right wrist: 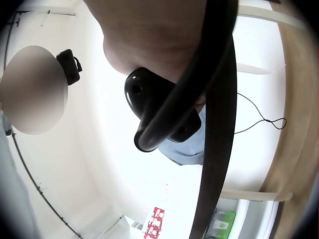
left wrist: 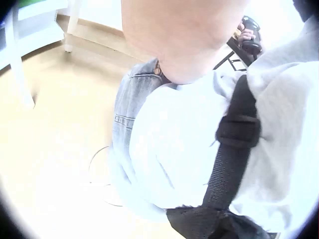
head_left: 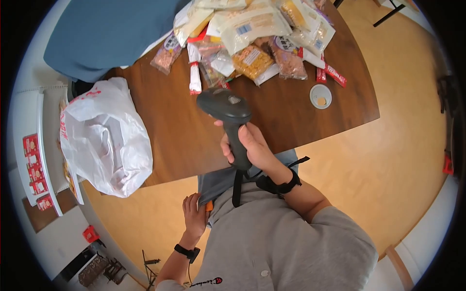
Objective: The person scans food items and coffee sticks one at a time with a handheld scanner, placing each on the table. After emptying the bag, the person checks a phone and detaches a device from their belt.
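Observation:
A black handheld scanner [head_left: 224,105] is gripped round its handle by my right hand [head_left: 252,145], its head above the table's near edge. The handle's base [right wrist: 144,92] shows below my palm in the right wrist view. Down at the hip, my left hand [head_left: 194,216] rests with its fingers on the blue jeans, beside a small orange patch [head_left: 209,206]; the fingertips are partly hidden. In the left wrist view the wrist [left wrist: 184,40] lies against the jeans [left wrist: 134,94] and the grey shirt.
Snack packets [head_left: 252,24] lie heaped at the back of the wooden table [head_left: 170,131]. A white plastic bag [head_left: 107,140] stands at its left edge, near a blue cloth [head_left: 107,34]. A round lid [head_left: 321,96] lies at the right. Black straps hang at the waist.

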The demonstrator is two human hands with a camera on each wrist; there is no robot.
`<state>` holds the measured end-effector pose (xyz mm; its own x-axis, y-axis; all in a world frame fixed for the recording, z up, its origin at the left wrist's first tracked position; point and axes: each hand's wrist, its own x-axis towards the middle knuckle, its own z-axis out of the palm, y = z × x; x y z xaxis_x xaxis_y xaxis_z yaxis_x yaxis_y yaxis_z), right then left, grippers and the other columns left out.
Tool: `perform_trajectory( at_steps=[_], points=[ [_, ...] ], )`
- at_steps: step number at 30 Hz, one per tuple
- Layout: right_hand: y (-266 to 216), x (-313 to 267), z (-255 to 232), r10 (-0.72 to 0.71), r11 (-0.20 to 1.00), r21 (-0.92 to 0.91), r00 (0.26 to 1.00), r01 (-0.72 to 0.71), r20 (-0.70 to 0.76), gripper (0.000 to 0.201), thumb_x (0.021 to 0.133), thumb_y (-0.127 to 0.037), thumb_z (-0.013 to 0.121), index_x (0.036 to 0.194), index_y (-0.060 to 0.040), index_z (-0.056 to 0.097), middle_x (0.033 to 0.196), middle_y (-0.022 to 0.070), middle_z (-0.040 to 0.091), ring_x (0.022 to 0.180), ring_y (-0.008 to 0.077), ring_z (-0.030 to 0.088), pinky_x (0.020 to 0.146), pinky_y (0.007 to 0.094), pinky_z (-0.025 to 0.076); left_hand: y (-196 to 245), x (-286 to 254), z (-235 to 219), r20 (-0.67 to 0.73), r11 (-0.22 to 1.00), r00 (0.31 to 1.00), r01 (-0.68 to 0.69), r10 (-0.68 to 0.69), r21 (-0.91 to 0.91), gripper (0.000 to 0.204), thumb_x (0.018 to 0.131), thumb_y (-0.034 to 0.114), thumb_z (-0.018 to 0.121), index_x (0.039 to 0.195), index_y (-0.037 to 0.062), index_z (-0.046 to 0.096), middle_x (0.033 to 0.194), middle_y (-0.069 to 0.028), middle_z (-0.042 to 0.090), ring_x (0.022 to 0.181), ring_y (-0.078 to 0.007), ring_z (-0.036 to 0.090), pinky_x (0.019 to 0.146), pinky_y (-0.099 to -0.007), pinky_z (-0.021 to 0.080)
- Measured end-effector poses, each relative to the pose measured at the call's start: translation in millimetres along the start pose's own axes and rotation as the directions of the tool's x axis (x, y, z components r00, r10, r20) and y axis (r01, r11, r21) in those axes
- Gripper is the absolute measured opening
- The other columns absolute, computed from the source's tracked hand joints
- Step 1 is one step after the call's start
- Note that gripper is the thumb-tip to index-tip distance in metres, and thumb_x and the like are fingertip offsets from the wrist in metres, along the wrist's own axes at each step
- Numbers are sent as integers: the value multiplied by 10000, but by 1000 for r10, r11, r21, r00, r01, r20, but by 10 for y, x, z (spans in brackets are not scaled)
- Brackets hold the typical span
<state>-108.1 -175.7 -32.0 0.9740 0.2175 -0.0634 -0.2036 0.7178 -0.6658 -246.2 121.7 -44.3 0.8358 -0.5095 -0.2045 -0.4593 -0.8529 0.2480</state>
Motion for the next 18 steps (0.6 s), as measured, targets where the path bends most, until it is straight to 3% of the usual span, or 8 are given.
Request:
perform_trajectory(
  at_steps=[5, 12, 14, 15, 17, 18],
  points=[
    [-16, 9, -2, -31, 998, -60, 999, 30, -19, 547, 1037, -479, 379, 1316, -16, 466, 752, 80, 584, 604, 103, 541, 579, 244, 453, 80, -236, -18, -30, 992, 997, 65, -68, -109, 335, 723, 15, 687, 1053, -37, 659, 1175, -158, 539, 1063, -348, 504, 945, -455, 413],
    [-4, 21, 13, -55, 993, -108, 998, 53, -22, 530, 1039, -477, 380, 1300, -26, 477, 745, 71, 581, 595, 99, 541, 571, 242, 448, 302, -71, -117, -126, 972, 990, 32, -63, -231, 380, 716, -9, 675, 1094, -23, 643, 1147, -136, 594, 1029, -315, 584, 882, -404, 498],
    [2, 14, 16, -64, 993, -97, 998, 61, -29, 531, 1038, -477, 383, 1304, -27, 478, 743, 71, 582, 597, 100, 545, 572, 243, 450, 214, -257, -73, -73, 939, 978, 163, -194, -304, 373, 757, -40, 658, 1126, -23, 604, 1142, -161, 637, 1016, -328, 643, 852, -392, 549],
    [2, 4, 13, -64, 995, -84, 997, 61, -41, 532, 1037, -478, 386, 1307, -29, 479, 742, 71, 582, 598, 102, 548, 573, 243, 452, 154, -367, -84, -75, 943, 982, 143, -173, -302, 373, 757, -40, 658, 1126, -23, 604, 1142, -161, 637, 1016, -328, 643, 852, -392, 549],
    [4, -4, 15, -66, 995, -85, 996, 61, -55, 538, 1035, -482, 388, 1308, -28, 480, 740, 72, 582, 599, 102, 551, 572, 244, 454, 64, -569, -101, 9, 894, 950, 296, -311, -335, 299, 805, -28, 667, 1090, -17, 577, 1083, -161, 675, 938, -314, 689, 794, -365, 577],
    [7, 3, 13, -49, 996, -79, 997, 45, -56, 544, 1033, -486, 390, 1310, -27, 481, 738, 74, 582, 600, 103, 553, 571, 246, 457, 37, -614, -85, 2, 898, 954, 283, -300, -338, 299, 805, -28, 667, 1090, -17, 577, 1083, -161, 675, 938, -314, 689, 794, -365, 577]
  ],
)
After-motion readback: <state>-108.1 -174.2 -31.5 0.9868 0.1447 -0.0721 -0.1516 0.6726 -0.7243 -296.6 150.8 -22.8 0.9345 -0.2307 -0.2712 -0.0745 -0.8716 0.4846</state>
